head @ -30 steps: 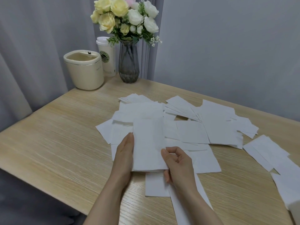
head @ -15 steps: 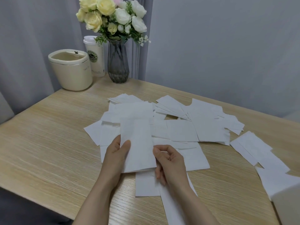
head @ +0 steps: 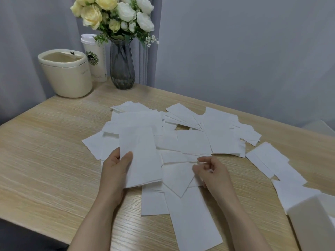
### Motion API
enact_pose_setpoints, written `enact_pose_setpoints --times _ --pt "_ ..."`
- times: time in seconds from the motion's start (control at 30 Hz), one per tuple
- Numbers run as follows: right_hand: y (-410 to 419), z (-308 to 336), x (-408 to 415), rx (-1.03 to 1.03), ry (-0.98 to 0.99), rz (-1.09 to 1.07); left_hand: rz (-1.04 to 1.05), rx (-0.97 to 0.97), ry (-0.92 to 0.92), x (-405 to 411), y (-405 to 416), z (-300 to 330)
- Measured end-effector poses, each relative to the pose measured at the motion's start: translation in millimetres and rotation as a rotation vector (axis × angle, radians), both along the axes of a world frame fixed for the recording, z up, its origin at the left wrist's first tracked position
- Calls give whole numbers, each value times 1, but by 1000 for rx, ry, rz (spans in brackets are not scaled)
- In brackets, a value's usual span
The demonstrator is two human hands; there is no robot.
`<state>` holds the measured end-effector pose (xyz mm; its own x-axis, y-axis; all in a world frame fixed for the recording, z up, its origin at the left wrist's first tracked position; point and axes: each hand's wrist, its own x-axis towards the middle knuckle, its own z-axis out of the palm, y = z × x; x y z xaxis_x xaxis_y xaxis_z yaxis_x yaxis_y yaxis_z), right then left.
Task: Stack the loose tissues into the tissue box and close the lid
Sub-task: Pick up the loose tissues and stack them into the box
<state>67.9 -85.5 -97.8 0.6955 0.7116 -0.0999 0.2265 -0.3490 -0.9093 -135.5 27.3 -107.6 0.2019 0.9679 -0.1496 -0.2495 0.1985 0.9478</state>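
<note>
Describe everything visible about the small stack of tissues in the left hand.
The stack of tissues is white, soft-looking paper: a few rectangular sheets, edges roughly aligned, layers visible at its near edge. It lies lengthwise away from the person, just above the loose tissues spread on the table. The left hand holds its near left corner, thumb on top.

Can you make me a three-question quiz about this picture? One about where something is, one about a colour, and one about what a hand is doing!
1. Where is the vase?
A. beside the paper cup
B. on the floor
C. on the tissues

2. What colour are the loose tissues?
A. pink
B. white
C. green

3. What is the left hand doing?
A. waving in the air
B. gripping the cup
C. holding a small stack of tissues

Answers: 1 A, it stands next to the cup at the table's back corner. 2 B, every sheet is white. 3 C, its thumb lies on the stack.
</note>
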Motion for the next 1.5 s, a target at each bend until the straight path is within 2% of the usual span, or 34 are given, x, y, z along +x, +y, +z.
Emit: enact_pose_setpoints --times 0.13,0.27,0.4,0.53,0.8,1.0,1.23,1.5 --pt "0 2 -6 49 90 22 2 0 8 0 -1 0" --pt "-3 8 -10 119 268 3 -5 -1 7 0 -1 0" --pt "-6 9 -11 55 340 25 -16 8 15 1 -2 0" --pt "-4 8 -14 60 314 11 -17 10 19 1 -2 -1" --pt "-34 6 -7 55 106 -52 -24 19 23 1 -3 1" --pt "-71 11 -1 35 181 -112 -44 38 51 5 -11 2" --pt "-79 21 -1 -49 322 -31 -58 26 19 17 -26 5" --pt "-69 25 -5 -90 250 97 -77 33 24 18 -31 3"
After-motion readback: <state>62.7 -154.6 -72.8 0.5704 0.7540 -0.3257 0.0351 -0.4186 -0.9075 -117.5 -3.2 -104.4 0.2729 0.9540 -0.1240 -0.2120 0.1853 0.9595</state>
